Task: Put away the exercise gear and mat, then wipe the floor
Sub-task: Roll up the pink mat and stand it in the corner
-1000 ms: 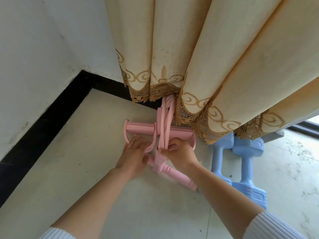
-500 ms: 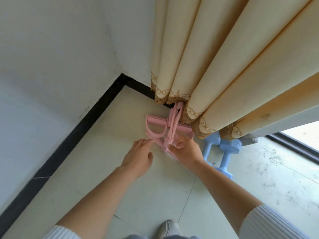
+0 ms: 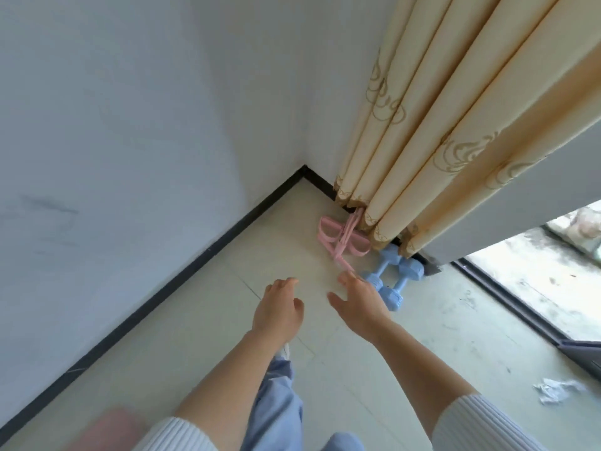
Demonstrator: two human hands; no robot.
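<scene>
A pink pedal resistance puller (image 3: 341,240) lies on the tile floor in the room's corner, its bands running under the curtain hem. Two light blue dumbbells (image 3: 392,278) lie side by side just right of it. My left hand (image 3: 279,309) hovers above the floor with relaxed fingers, holding nothing, well short of the puller. My right hand (image 3: 359,302) is spread open beside it, its fingertips near the puller's nearest handle end and in front of the closer dumbbell. Neither hand touches the gear.
A cream curtain (image 3: 455,125) with gold trim hangs over the corner. White walls with a black baseboard (image 3: 182,271) run along the left. A sliding door track (image 3: 507,297) lies at right. Crumpled paper (image 3: 556,388) sits on the floor. A blurred pink shape (image 3: 107,428) shows at bottom left.
Both hands have let go of the pink puller and drawn back from it. The view has risen and pulled away from the corner, so the gear looks smaller.
</scene>
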